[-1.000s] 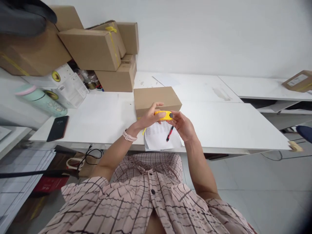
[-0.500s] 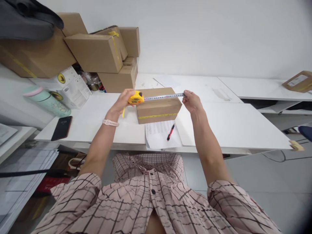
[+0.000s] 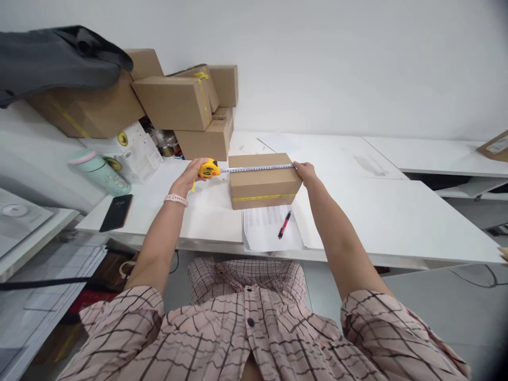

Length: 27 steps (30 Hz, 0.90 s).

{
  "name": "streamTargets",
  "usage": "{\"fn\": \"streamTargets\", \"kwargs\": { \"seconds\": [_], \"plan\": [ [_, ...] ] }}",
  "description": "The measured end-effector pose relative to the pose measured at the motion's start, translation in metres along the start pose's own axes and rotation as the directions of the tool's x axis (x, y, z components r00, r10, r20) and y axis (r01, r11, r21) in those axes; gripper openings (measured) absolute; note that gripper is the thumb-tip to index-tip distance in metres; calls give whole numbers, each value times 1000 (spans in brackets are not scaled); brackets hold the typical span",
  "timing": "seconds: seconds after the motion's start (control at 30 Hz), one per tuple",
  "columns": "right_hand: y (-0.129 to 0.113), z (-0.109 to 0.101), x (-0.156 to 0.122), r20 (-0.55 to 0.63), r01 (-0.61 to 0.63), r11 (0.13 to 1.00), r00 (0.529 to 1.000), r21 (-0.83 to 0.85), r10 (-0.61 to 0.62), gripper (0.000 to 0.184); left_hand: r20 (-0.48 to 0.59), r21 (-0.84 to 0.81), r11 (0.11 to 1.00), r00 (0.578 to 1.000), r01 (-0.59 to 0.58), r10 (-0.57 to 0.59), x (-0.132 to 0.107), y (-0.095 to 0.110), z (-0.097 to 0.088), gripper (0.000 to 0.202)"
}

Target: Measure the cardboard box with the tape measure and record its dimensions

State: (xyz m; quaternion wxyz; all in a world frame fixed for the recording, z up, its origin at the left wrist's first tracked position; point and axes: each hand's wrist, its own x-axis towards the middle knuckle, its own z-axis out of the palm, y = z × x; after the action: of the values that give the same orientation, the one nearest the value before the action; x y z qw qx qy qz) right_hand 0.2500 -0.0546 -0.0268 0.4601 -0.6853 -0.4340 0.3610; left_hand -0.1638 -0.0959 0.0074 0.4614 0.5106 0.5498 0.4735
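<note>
My left hand (image 3: 191, 174) is closed around the yellow case of a tape measure (image 3: 209, 169), left of a closed cardboard box (image 3: 264, 188). The metal blade (image 3: 257, 169) stretches from the case across the top of the box. With its fingers, my right hand (image 3: 305, 172) pinches the blade's end at the box's upper right edge. Yellow tape runs along the front of the box. Just in front lies a printed sheet (image 3: 262, 233), partly hidden under the box, with a red and black pen (image 3: 284, 225) on it.
Cardboard boxes (image 3: 170, 100) are stacked at the back left, a dark grey bag (image 3: 59, 63) on top. A mint bottle (image 3: 101, 172) leans by white avocado-print boxes (image 3: 137, 148). A phone (image 3: 116, 212) lies at the left of the white table (image 3: 357, 211). Another carton (image 3: 496, 147) stands far right.
My right hand has brought the blade's end back to the box's right edge. My left hand, with the case, has moved left, away from the box. The view has shifted slightly.
</note>
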Motion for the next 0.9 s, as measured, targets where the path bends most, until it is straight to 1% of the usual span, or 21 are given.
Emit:
{"fn": "streamTargets", "kwargs": {
  "seconds": [0.03,0.1,0.17,0.23,0.27,0.37,0.43,0.57,0.67,0.7,0.77,0.83,0.9],
  "plan": [
    [2,0,-2,0,-41,999,999,9,41,24,17,6,1000,1000,-8,8,1,1,3,38],
    [6,-1,-6,36,-118,992,993,36,117,32,52,3,1000,999,-10,10,2,3,8,37],
    [8,-2,-10,113,-157,985,982,74,148,38,75,-10,1000,997,-1,2,4,4,15,38],
    [9,-1,-11,205,-197,971,964,135,167,39,85,-11,1000,996,4,-3,6,4,21,37],
    [8,0,-11,263,-229,958,948,175,179,37,84,-6,1000,996,4,-3,7,4,23,36],
    [4,5,-9,425,-357,888,879,291,214,31,74,3,1000,997,13,-13,9,4,27,33],
    [2,7,-9,463,-411,846,856,339,231,29,74,1,1000,997,26,-26,9,4,27,34],
    [0,9,-9,459,-411,822,863,395,211,27,73,1,999,997,36,-36,8,3,27,40],
    [-2,9,-9,431,-426,824,866,374,252,26,67,-6,999,997,34,-33,8,2,27,42],
    [-3,9,-9,404,-424,834,873,353,273,24,66,-7,999,997,34,-34,9,1,27,41],
    [-6,10,-8,317,-391,866,902,310,294,20,67,-8,999,997,37,-37,9,0,26,38],
    [-9,10,-9,226,-343,898,931,276,286,15,70,-10,999,997,40,-39,10,-1,26,35],
    [-11,11,-10,177,-314,912,945,265,274,14,69,-15,999,997,37,-36,11,-3,25,36]
  ]
}}
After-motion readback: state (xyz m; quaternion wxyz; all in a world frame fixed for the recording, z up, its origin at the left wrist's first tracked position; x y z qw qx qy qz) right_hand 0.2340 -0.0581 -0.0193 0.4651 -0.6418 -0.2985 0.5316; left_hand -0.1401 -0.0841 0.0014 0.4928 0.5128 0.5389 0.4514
